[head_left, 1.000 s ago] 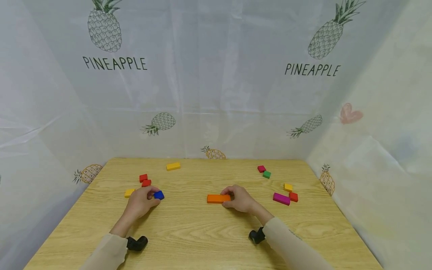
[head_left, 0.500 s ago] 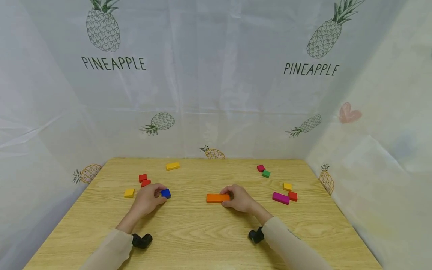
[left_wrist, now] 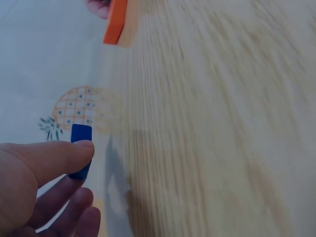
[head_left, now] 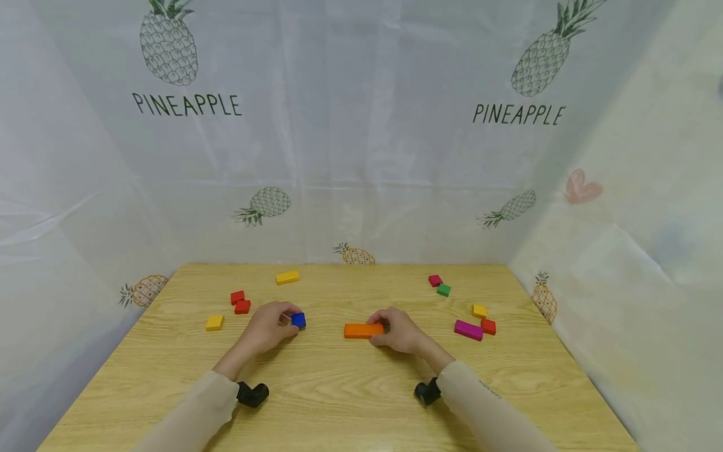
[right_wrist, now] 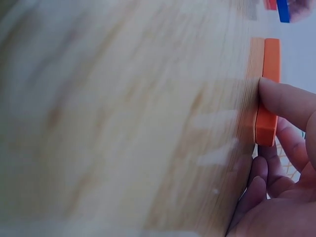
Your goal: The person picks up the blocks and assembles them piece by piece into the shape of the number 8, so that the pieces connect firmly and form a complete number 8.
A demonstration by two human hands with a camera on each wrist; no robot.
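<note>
Between thumb and fingers, my left hand (head_left: 270, 328) pinches a small blue block (head_left: 299, 321). In the left wrist view the thumb lies across that blue block (left_wrist: 81, 132), and a shadow falls on the wood beside it. My right hand (head_left: 400, 331) grips the right end of a long orange block (head_left: 359, 331), which lies lengthwise from left to right. The right wrist view has the orange block (right_wrist: 269, 64) flat along the tabletop, the thumb on its near side and the fingers behind. A stretch of wood separates the blue block from the orange one.
Two red blocks (head_left: 242, 307) and a yellow block (head_left: 214, 323) lie left on the wooden table (head_left: 339, 402). A longer yellow block (head_left: 287, 277) sits at the back. Right are a magenta block (head_left: 468, 330), red block (head_left: 488, 326), yellow block (head_left: 479, 311) and green block (head_left: 444, 290).
My left hand has moved to the right with the blue block, away from the red and yellow blocks and closer to the orange one. The right hand has stayed on the orange block.
</note>
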